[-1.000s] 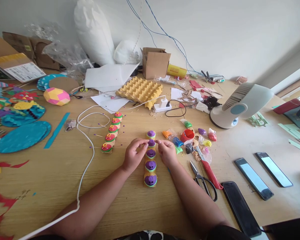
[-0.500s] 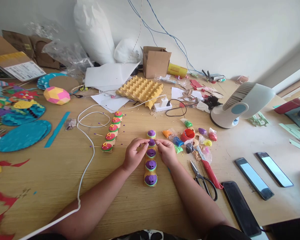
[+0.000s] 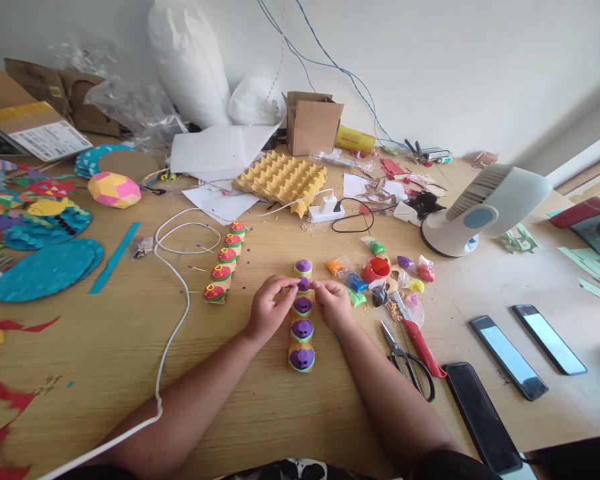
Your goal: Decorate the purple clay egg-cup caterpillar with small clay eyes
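Observation:
In the head view, a strip of egg-carton cups (image 3: 301,330) stretches away from me on the table, its cups capped with purple clay and edged in pale green. The nearer caps carry small dark dots like eyes. My left hand (image 3: 271,303) is pinched at the left of the second-farthest purple cap (image 3: 304,284). From the other side, my right hand (image 3: 335,305) meets the same cap with thumb and forefinger pressed together. Whatever lies between the fingertips is too small to make out. Left of them rests a second strip (image 3: 222,273) with red and green caps and thin sticks beside it.
Bags of coloured clay (image 3: 356,283) surround a red cup (image 3: 376,269) to the right. Scissors (image 3: 405,360), a red-handled knife (image 3: 425,347) and phones (image 3: 509,357) lie nearer. A white cable (image 3: 173,333) crosses my left forearm. Behind are a yellow egg tray (image 3: 283,180) and a fan (image 3: 485,207).
My right fingertips have shifted very slightly to the right. The left hand and the purple-capped strip hold their places.

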### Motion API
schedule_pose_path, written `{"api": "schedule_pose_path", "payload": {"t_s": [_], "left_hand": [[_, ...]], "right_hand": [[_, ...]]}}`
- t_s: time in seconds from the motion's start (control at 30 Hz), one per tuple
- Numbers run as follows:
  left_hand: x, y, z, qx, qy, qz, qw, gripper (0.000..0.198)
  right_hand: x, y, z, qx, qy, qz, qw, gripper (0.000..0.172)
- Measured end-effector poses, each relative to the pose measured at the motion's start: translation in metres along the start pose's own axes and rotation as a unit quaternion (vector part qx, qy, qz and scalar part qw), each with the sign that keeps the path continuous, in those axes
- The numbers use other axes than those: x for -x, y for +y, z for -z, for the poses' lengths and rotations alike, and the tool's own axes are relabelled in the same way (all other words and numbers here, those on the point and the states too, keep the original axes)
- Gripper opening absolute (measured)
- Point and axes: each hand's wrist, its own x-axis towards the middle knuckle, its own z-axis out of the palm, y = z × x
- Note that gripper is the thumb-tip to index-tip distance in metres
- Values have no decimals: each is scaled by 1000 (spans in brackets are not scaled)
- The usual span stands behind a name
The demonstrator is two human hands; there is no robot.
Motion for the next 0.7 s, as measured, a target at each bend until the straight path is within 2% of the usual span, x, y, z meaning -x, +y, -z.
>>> {"api": "schedule_pose_path", "payload": {"t_s": [0.2, 0.57, 0.7], "left_hand": [[0, 0, 0, -1, -1, 1, 1000, 13], [1, -1, 0, 9, -5, 8, 1000, 13], [0, 0, 0, 7, -4, 5, 1000, 13]], "right_hand": [[-1, 0, -1, -24, -9, 6, 1000, 41], [1, -1, -1, -18, 7, -5, 1000, 46], [1, -1, -1, 0, -9, -10, 1000, 46]]}}
